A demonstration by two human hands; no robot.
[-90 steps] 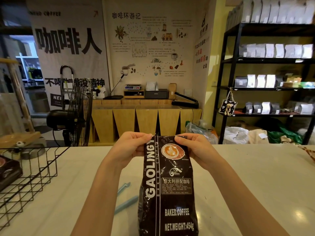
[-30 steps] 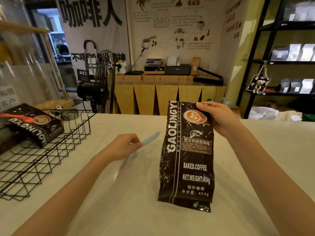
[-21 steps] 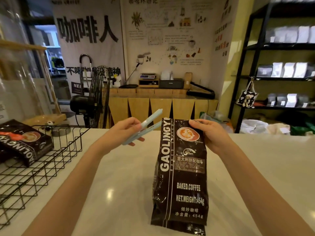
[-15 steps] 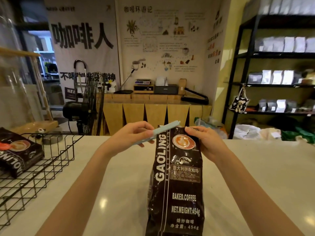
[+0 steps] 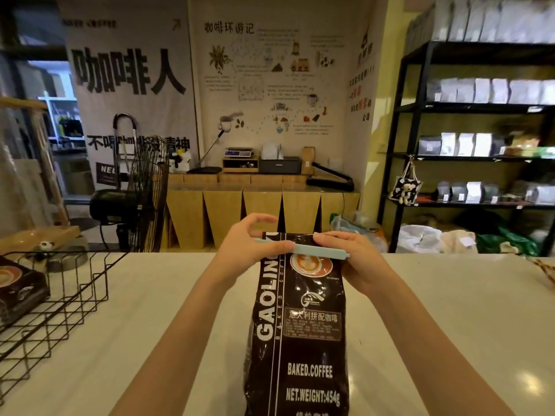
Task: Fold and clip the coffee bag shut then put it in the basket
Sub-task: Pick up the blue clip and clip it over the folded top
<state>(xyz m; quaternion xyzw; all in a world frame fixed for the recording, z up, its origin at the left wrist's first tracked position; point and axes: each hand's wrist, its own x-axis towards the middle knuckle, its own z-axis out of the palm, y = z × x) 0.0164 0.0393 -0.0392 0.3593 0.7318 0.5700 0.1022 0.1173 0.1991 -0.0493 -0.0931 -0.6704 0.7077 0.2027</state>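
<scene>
Tall glossy black coffee bag stands upright on the pale bench, centre of view, between both forearms. White print reads "GAOLING…" running up the left edge w/ "BAKED COFFEE" beside it, then "BAKED.COFFEE" and "NET.WEIGHT:454g" low on the front; a cup-of-coffee roundel sits near the top, plus a Chinese line mid-bag. A long pale-blue plastic sealing clip lies across the folded top of the bag, its right end sticking out past the bag edge. Left hand pinches the clip's left part, thumb pressed on the front, other fingers curled above and behind. Right hand grips the bag top and clip's right part, fingers pressed together over it. Black wire basket sits on the bench at far left, well apart from the bag; another black coffee bag already lies in it. Wall banner behind reads "咖啡人".
</scene>
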